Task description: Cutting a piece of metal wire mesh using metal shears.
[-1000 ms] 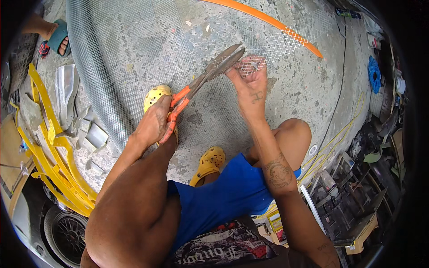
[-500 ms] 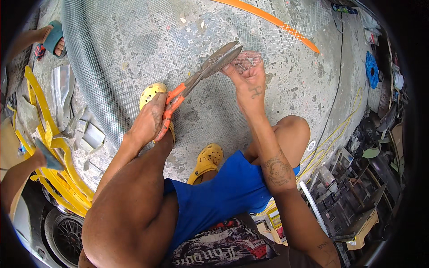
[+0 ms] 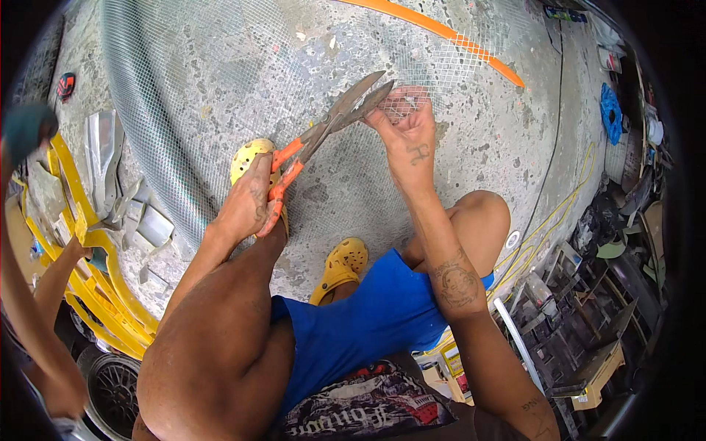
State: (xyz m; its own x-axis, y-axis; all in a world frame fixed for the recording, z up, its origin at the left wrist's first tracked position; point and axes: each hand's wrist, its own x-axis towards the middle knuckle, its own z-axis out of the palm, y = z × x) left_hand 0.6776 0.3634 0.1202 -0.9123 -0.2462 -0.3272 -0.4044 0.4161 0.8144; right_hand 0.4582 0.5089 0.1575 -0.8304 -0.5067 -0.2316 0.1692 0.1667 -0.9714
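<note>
Around the orange handles of a pair of shears, my left hand is closed, near my left yellow clog. The long dark blades point up and to the right, parted at the tips. My right hand pinches the edge of a wire mesh sheet, with curled fingers partly seen through the grid. One blade tip lies right beside the right thumb, at the mesh edge. The sheet spreads over the floor ahead of me, its left side rolled into a thick mesh roll.
A curved orange strip lies by the mesh. Yellow curved panels and grey scraps sit at left, near another person's legs and a wheel. Clutter, a blue bag and yellow cable line the right.
The shear blades have parted wider and shifted slightly left. My right hand stays nearly in place with the mesh. At left, the other person's feet and legs have moved.
</note>
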